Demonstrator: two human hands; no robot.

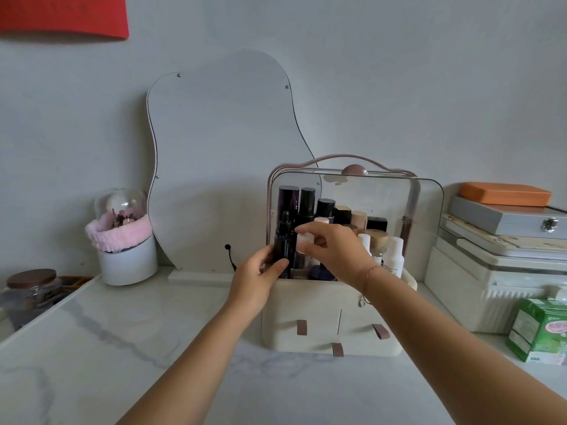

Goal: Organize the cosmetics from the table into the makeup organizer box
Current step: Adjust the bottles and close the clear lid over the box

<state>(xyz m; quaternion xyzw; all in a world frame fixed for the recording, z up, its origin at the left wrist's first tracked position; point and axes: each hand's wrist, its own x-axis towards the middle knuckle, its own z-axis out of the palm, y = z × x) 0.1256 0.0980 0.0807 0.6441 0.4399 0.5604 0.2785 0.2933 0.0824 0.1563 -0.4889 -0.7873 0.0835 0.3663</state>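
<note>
Left hand (pixel 257 280) hides dropper bottle (pixel 283 237) base; right hand (pixel 334 250) pinches pale-capped bottle (pixel 305 239)

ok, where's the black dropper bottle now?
Head view: dropper bottle stands front-left in the organizer box, gripped by the left hand, beside the pale-capped bottle the right hand pinches.

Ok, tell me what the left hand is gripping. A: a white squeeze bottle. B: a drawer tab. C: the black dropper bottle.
C: the left hand curls round the black dropper bottle in the organizer box; the right hand pinches a pale-capped bottle.
</note>
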